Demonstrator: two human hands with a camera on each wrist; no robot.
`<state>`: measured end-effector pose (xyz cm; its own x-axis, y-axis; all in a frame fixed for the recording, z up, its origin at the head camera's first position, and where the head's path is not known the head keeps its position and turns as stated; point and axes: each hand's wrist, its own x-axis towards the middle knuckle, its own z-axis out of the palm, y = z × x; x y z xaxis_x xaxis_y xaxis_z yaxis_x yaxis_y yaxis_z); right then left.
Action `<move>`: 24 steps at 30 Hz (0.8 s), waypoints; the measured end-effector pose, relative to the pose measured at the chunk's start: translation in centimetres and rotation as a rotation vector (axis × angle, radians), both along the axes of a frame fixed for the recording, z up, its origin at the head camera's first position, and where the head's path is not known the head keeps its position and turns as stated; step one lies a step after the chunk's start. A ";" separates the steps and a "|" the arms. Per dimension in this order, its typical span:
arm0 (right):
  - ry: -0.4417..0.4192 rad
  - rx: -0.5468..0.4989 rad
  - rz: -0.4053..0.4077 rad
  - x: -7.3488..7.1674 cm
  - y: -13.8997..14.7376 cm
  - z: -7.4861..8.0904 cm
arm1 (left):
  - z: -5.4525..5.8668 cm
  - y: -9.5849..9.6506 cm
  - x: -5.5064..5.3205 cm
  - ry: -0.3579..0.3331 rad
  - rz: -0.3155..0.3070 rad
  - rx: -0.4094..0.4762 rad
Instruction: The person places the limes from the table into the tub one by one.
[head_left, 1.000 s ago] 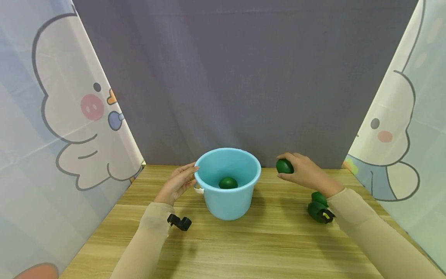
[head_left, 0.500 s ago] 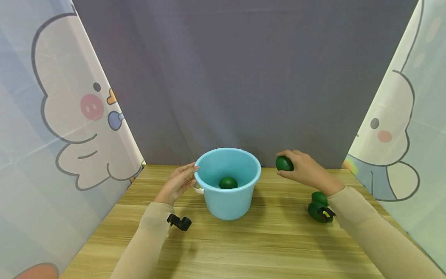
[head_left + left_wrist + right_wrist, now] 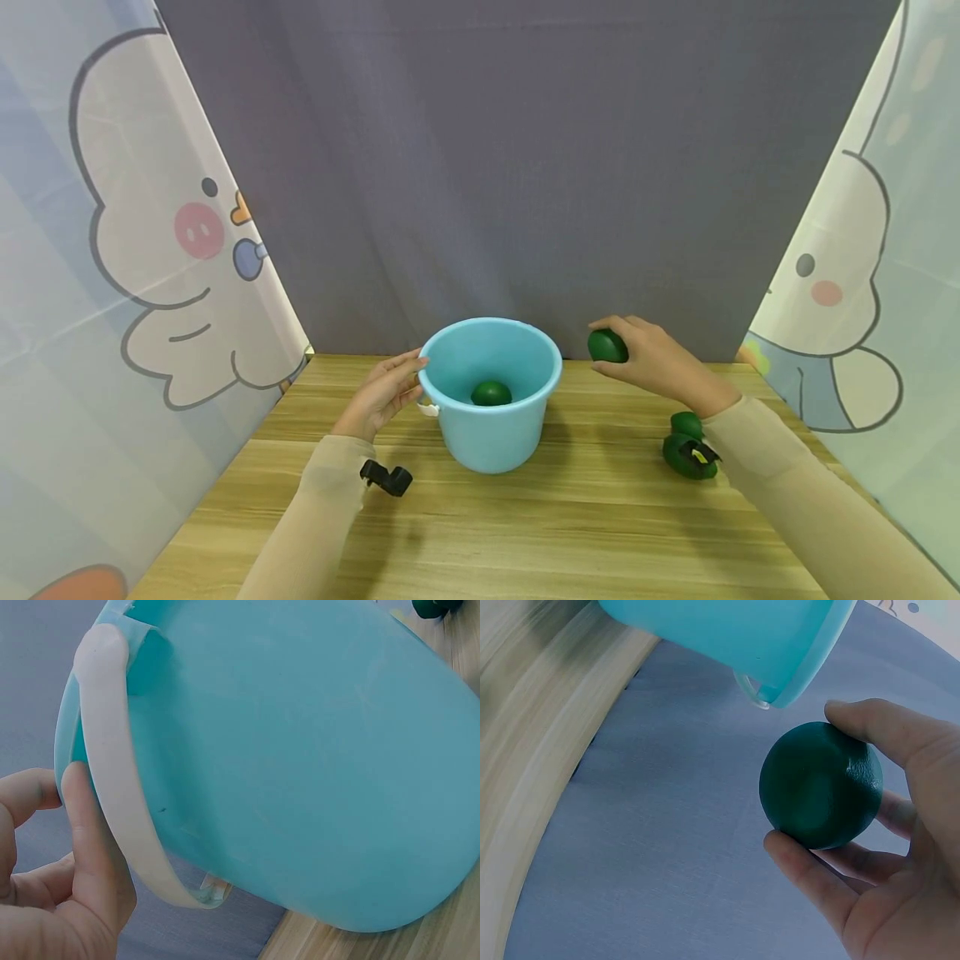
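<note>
Pinching a green fruit (image 3: 607, 346) between thumb and fingers, the grip of the right hand (image 3: 652, 362) is in the air, to the right of the light-blue bucket (image 3: 491, 437) and apart from it. The left hand (image 3: 381, 396) has its grip pinching the bucket's left rim, beside the white handle (image 3: 112, 757), and a second fruit (image 3: 491, 393) lies inside this bucket. Farther right, two more fruits (image 3: 681, 458) lie on the worktop (image 3: 525, 533) close to the right sleeve (image 3: 780, 467), and a grey cloth (image 3: 540, 183) hangs at the far side.
</note>
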<state>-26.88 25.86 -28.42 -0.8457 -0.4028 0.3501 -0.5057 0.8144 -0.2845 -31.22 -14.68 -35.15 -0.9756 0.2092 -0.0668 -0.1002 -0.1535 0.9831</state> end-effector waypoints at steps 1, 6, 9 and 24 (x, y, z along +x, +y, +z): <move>0.003 -0.001 0.006 0.0 0.0 0.0 | 0.0 0.0 0.0 0.001 0.000 0.000; 0.008 -0.002 0.007 -0.1 -0.2 0.4 | 0.0 0.0 0.0 -0.002 0.002 0.001; 0.013 -0.006 0.004 0.0 -0.3 0.7 | 0.0 0.0 0.0 -0.007 0.007 0.002; -0.002 -0.036 0.003 -0.2 -0.9 1.0 | -0.1 0.1 0.0 -0.003 0.013 0.002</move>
<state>-27.12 24.98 -27.39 -0.8448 -0.3929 0.3632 -0.5081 0.8019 -0.3144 -31.26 -14.53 -35.28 -0.9781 0.1964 -0.0694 -0.1013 -0.1573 0.9823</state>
